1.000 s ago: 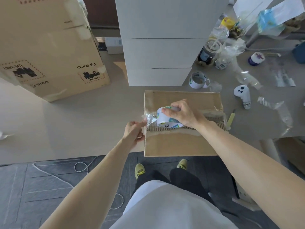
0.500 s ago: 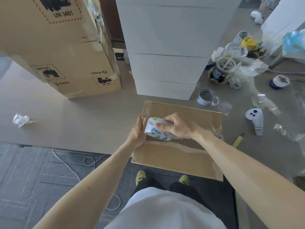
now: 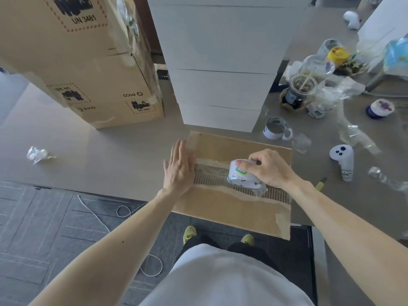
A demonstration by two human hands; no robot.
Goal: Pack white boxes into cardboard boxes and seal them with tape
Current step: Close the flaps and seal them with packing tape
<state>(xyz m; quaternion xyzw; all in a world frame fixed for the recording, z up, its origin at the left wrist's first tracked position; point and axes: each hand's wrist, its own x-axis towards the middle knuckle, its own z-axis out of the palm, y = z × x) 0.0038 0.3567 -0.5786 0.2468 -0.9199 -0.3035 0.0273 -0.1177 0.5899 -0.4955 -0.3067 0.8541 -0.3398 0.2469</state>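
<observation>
Since the earlier frames the tape roll has travelled from the left end of the seam toward the middle of the box top, and the left hand has flattened out where the roll used to be

Largest in view, a tall stack of printed cartons stands at the back left of the table, with a stack of white boxes beside it, apparently still waiting to be packed. In front of those, at the table's near edge, lies the cardboard box being sealed, flaps closed, with a torn strip of bare corrugation along its centre. The left hand lies open, fingers straight, pressing the tape's start at the box's left edge. The right hand is curled round the tape roll, holding it on the strip. A spare roll sits just behind the box

By my judgement this seam is about half taped: the right stretch is yet to be covered, then the tape cut and pressed down, with more white boxes to pack after
</observation>
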